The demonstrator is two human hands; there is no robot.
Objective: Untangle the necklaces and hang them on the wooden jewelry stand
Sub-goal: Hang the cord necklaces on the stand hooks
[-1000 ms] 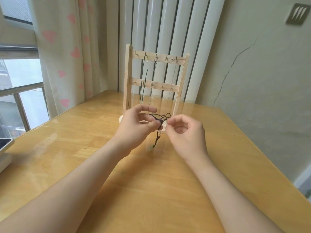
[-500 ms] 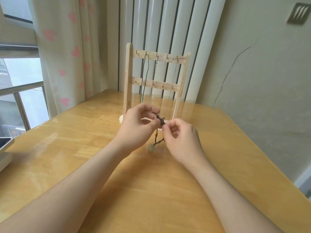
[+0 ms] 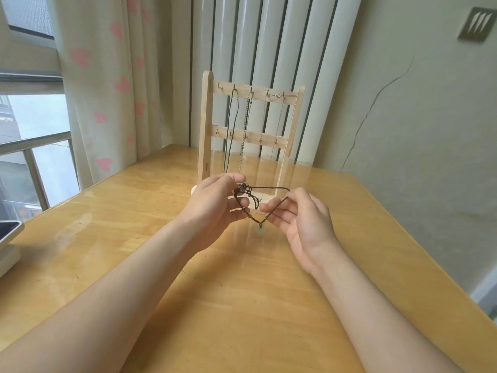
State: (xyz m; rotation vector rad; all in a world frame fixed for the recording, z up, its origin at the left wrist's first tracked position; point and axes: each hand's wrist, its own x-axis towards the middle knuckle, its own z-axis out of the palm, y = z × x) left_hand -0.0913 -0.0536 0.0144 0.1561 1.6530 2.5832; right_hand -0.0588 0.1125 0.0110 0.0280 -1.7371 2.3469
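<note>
Both hands are just in front of the wooden jewelry stand (image 3: 205,130). The left hand (image 3: 215,208) has its grip pinched on the knotted clump of the dark braided necklace (image 3: 269,188). The right hand (image 3: 302,222) pinches its loop, and the small pendant (image 3: 260,225) dangles over the worktop (image 3: 242,305). A green cord (image 3: 233,135) and thin chains (image 3: 246,125) already hang on the stand.

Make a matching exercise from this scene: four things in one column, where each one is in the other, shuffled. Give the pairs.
Things
1. dark braided necklace
2. green cord necklace
3. wooden jewelry stand
4. heart-print curtain

Places
A. stands on the table, beyond the hands
B. hangs beside the window
C. hangs from the stand's top bar
D. pinched by the left hand and right hand

Pairs: 1-D, 2-C, 3-A, 4-B
</note>
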